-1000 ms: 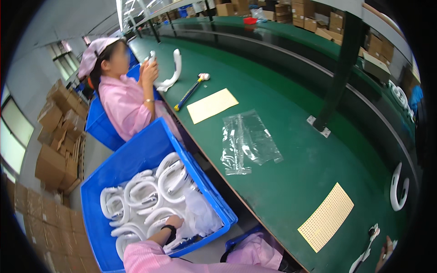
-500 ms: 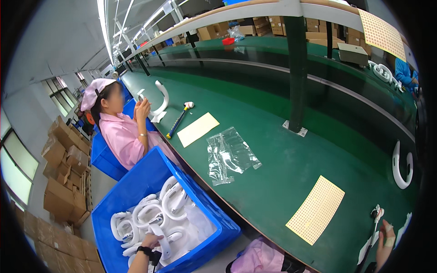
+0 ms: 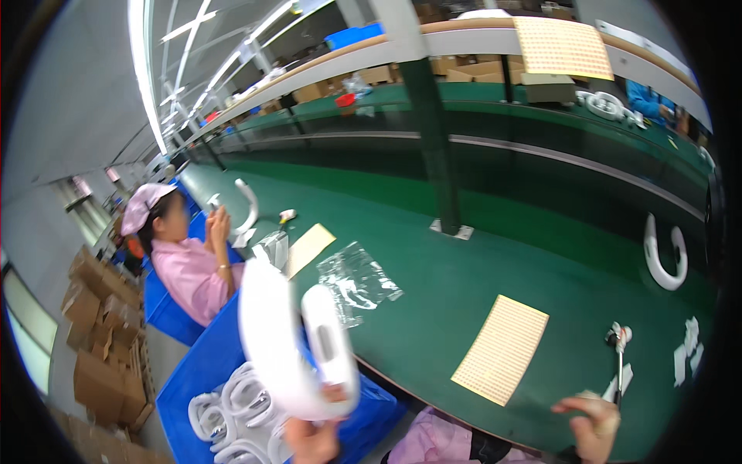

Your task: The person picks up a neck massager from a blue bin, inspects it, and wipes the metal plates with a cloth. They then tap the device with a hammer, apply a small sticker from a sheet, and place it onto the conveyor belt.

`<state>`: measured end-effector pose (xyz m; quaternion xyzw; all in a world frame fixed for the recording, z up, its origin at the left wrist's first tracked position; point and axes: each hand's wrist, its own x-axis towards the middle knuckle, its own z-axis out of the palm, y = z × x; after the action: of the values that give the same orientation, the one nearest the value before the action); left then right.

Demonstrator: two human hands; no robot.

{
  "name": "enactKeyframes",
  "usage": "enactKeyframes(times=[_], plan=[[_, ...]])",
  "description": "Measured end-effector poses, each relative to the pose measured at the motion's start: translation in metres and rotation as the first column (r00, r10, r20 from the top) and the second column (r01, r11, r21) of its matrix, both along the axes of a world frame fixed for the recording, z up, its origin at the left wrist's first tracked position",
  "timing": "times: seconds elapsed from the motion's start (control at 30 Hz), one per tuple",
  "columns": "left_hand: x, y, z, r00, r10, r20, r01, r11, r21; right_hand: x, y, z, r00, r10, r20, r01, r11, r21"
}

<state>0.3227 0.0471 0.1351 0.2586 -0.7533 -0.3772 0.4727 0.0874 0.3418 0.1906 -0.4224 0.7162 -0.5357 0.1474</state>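
1. Fingers of your left hand (image 3: 313,439) grip the bend of a white U-shaped part (image 3: 267,332), its two arms pointing upward; motion blurs it.
2. You have it raised in front of the blue bin (image 3: 193,371), in which more white curved parts (image 3: 243,394) lie piled.
3. Your right hand (image 3: 597,427) is released, thumb and fingers apart, near the front edge of the green table (image 3: 433,325).
4. Just beside that hand lies a slim-handled tool (image 3: 619,352) with a hammer-like head; white strips (image 3: 683,352) are farther right.
5. To its left you have a cream dotted sheet (image 3: 501,350); a clear plastic bag (image 3: 359,278) lies beyond.
6. On your left, a co-worker (image 3: 189,274) in pink has both hands raised.
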Motion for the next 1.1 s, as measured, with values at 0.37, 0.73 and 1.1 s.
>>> enactKeyframes(times=[0.37,0.73,1.1], plan=[[-0.164,0.059,-0.042,0.426,-0.828,0.363,0.904,0.379,-0.197,0.009,-0.070,-0.005,0.794,0.081,0.602,0.169,0.923,-0.347],[-0.183,0.074,0.052,0.459,-0.657,-0.598,0.840,0.102,0.533,0.027,-0.073,-0.038,0.988,0.099,0.121,-0.066,0.965,-0.255],[-0.175,0.079,0.039,0.549,-0.596,-0.586,0.813,0.219,0.539,0.037,-0.076,-0.049,0.995,0.085,0.046,-0.072,0.969,-0.237]])
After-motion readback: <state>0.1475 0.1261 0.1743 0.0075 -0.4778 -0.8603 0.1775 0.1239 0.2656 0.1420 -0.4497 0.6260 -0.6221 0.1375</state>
